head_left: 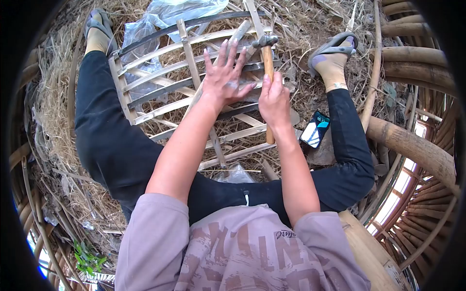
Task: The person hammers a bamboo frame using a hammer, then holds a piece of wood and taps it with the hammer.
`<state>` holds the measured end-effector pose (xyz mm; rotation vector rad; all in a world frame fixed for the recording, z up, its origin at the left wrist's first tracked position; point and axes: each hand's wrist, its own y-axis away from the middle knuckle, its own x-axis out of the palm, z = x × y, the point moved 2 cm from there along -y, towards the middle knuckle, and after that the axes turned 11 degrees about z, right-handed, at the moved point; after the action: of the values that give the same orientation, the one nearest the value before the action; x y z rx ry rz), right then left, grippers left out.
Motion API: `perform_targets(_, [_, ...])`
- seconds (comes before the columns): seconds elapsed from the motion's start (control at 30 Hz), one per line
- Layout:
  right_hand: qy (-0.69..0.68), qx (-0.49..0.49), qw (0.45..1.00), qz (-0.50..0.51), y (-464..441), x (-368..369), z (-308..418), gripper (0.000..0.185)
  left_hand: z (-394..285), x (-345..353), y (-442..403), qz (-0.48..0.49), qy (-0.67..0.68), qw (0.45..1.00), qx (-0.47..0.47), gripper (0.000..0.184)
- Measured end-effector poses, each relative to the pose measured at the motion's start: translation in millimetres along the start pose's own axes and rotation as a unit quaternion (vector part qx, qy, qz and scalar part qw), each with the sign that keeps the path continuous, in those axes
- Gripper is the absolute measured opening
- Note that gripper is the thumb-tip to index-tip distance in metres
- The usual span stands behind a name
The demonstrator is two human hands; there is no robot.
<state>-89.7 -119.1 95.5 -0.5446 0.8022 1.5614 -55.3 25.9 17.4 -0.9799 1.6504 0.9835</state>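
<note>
A lattice of pale and dark bamboo strips [154, 73] lies on the straw between my legs. My left hand [226, 72] rests on it with the fingers spread, pressing on the strips. In my right hand [274, 99] is a hammer [268, 60], gripped around its wooden handle. The dark metal head points away from me, over the right end of the lattice. The handle's lower end sticks out below my fist. Whether the hammer head touches a strip I cannot tell.
A phone [316, 129] with a lit screen lies by my right leg. Clear plastic sheeting [167, 13] sits beyond the lattice. Thick bamboo poles [412, 145] run along the right side. Dry straw [56, 104] covers the ground, and a small green plant [87, 259] grows at lower left.
</note>
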Motion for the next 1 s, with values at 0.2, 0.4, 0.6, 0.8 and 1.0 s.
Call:
perform_targets(0.2, [0.015,-0.030,0.995,-0.096,1,-1,14,0.018,0,2,1,0.005,-0.010,1.000,-0.002,0.103])
perform_targets(0.4, [0.000,-0.033,0.996,-0.080,-1,-25,33,0.017,0,2,1,-0.011,0.010,1.000,0.002,0.103])
perform_targets(0.6, [0.098,-0.068,0.992,-0.044,0,1,3,0.018,-2,-3,-2,0.030,-0.024,0.999,-0.008,0.106])
perform_targets(0.8, [-0.033,-0.057,0.990,-0.123,-1,-17,26,0.020,0,3,-2,0.009,-0.001,1.000,-0.002,0.107])
perform_targets(1.0, [0.011,-0.055,0.996,-0.062,7,-35,40,0.020,0,3,-1,0.004,-0.001,1.000,-0.002,0.107])
